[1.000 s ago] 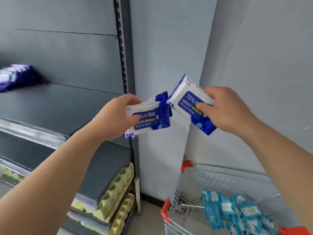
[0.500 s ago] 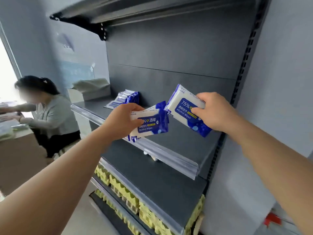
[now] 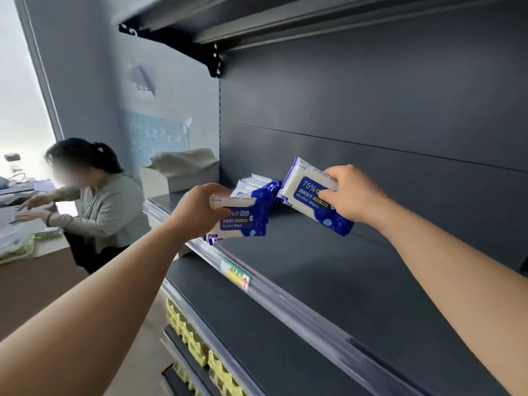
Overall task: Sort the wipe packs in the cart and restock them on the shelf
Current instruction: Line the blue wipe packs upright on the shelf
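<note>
Nearest, the rail [image 3: 285,295] fronts the shelf [image 3: 328,267], and the left hand [image 3: 200,212] hovers just above and past it, fingers curled round the left pack [image 3: 240,221], thumb over its near end; a second pack may sit under it, but that is hard to tell. This pack lies about level, its long axis pointing right from the fingers, in front of the row [image 3: 257,187] already standing on the shelf. Further in, the right hand [image 3: 354,195] pinches the right pack [image 3: 311,198] by its upper long edge. Its long axis slants from upper left down to lower right, and the raised end left of the fingers is just beside the row's right end. The right hand looks the better placed to add next. Below and right of those fingers the shelf is bare, the back panel [image 3: 400,172] lies beyond, and the upper shelf [image 3: 285,21] is well above. The cart is out of view.
</note>
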The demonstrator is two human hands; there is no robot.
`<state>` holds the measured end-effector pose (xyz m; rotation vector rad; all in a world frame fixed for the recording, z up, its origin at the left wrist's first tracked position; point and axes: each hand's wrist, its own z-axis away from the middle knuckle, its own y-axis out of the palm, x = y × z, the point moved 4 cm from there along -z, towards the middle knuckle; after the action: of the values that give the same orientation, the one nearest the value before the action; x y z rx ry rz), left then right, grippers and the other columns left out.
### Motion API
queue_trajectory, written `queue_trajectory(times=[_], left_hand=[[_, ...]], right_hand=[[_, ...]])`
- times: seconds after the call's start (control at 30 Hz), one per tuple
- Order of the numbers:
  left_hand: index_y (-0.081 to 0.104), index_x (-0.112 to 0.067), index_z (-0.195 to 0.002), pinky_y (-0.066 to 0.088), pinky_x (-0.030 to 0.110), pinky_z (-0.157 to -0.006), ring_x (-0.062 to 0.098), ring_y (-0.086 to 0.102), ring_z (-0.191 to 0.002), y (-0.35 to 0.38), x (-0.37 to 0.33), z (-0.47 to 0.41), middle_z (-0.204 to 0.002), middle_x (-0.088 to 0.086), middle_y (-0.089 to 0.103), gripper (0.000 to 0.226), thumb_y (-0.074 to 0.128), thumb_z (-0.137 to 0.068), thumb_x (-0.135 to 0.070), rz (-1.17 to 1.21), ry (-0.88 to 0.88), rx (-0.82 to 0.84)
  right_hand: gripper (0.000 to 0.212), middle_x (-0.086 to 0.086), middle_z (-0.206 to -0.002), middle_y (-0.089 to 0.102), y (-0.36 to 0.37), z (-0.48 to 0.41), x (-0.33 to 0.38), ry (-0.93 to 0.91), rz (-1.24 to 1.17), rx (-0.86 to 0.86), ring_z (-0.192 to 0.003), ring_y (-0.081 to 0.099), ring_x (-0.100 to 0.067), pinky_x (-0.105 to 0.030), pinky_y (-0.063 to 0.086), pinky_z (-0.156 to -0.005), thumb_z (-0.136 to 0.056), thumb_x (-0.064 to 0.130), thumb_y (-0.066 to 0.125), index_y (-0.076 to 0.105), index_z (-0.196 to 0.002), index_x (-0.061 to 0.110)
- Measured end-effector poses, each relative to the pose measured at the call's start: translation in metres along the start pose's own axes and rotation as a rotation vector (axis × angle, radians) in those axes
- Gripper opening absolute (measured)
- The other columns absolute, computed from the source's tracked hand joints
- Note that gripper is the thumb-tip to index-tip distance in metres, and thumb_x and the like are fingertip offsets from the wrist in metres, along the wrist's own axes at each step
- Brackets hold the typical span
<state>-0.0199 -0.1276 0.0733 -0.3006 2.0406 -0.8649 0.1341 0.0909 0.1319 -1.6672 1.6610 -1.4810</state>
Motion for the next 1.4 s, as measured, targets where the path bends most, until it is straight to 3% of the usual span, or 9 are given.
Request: queue_trajectory(times=[0.1,0.3,0.43,0.7,0.87,1.0,1.1,1.27,1.4], left_hand=[[0.054,-0.018,-0.122,0.052,0.03,-0.071,0.022,0.062,-0.091,0.007,0.029,-0.04,-0.108,0.001,0.059,0.045,0.073,-0.081,-0.016,0.041,-0.013,0.005],[0.053,-0.019,-0.115,0.039,0.018,-0.043,0.011,0.058,-0.068,0.027,0.077,-0.111,-0.1,0.002,0.06,0.04,0.074,-0.08,-0.017,0.08,0.015,0.104],[0.06,-0.017,-0.108,0.043,0.016,-0.051,0.005,0.059,-0.068,0.04,0.106,-0.154,-0.095,-0.002,0.063,0.034,0.076,-0.078,-0.019,0.059,0.069,0.258],[0.067,-0.013,-0.107,0.044,0.026,-0.069,0.016,0.057,-0.08,0.074,0.154,-0.204,-0.095,0.001,0.066,0.039,0.081,-0.073,-0.024,-0.08,0.265,0.584],[0.062,-0.017,-0.12,0.045,0.025,-0.059,0.02,0.057,-0.082,0.094,0.162,-0.234,-0.105,0.002,0.061,0.051,0.081,-0.073,-0.023,0.019,0.276,0.584],[0.055,-0.021,-0.128,0.049,0.032,-0.078,0.026,0.055,-0.1,0.108,0.17,-0.255,-0.131,0.009,0.04,0.057,0.078,-0.076,-0.026,0.005,0.232,0.571],[0.053,-0.023,-0.129,0.048,0.028,-0.08,0.025,0.048,-0.106,0.114,0.172,-0.265,-0.132,0.01,0.033,0.057,0.077,-0.078,-0.026,-0.007,0.214,0.624],[0.06,-0.018,-0.121,0.039,0.02,-0.088,0.025,0.051,-0.103,0.113,0.163,-0.278,-0.13,0.01,0.034,0.051,0.079,-0.074,-0.014,0.017,0.371,0.469],[0.048,-0.018,-0.117,0.048,0.03,-0.083,0.025,0.055,-0.091,0.113,0.162,-0.281,-0.131,0.005,0.031,0.057,0.082,-0.071,-0.014,0.067,0.403,0.375]], right_hand=[[0.003,0.0,-0.081,0.068,0.025,-0.035,0.003,0.024,0.017,0.014,-0.078,0.064,-0.027,-0.041,0.054,-0.071,-0.082,0.016,0.058,0.061,-0.083,0.015],[0.006,0.0,-0.084,0.069,0.066,-0.082,0.011,0.098,0.07,0.013,-0.079,0.064,-0.025,-0.038,0.052,-0.071,-0.084,0.016,0.058,0.063,-0.088,0.015],[0.003,0.003,-0.081,0.068,0.093,-0.106,0.018,0.176,0.079,-0.007,-0.078,0.065,-0.024,-0.04,0.055,-0.072,-0.084,0.017,0.059,0.062,-0.085,0.015],[0.004,0.006,-0.076,0.064,0.124,-0.124,0.04,0.391,0.091,-0.061,-0.075,0.062,-0.023,-0.027,0.04,-0.055,-0.086,0.015,0.057,0.06,-0.082,0.015],[0.008,0.002,-0.084,0.067,0.134,-0.119,0.046,0.496,0.107,-0.079,-0.079,0.064,-0.022,-0.027,0.043,-0.057,-0.087,0.014,0.057,0.062,-0.091,0.01],[0.008,-0.001,-0.088,0.069,0.138,-0.119,0.042,0.561,0.138,-0.087,-0.082,0.066,-0.024,-0.035,0.052,-0.067,-0.086,0.015,0.057,0.062,-0.091,0.011],[0.01,-0.001,-0.088,0.069,0.141,-0.122,0.039,0.577,0.13,-0.084,-0.082,0.066,-0.024,-0.036,0.052,-0.069,-0.086,0.015,0.057,0.062,-0.093,0.011],[0.007,0.0,-0.078,0.067,0.152,-0.132,0.038,0.546,0.054,-0.032,-0.062,0.059,-0.017,-0.027,0.04,-0.055,-0.084,0.014,0.06,0.064,-0.089,0.012],[0.014,-0.001,-0.086,0.069,0.174,-0.147,0.041,0.486,-0.033,0.056,-0.048,0.051,-0.004,-0.015,0.036,-0.041,-0.082,0.008,0.065,0.064,-0.092,0.016]])
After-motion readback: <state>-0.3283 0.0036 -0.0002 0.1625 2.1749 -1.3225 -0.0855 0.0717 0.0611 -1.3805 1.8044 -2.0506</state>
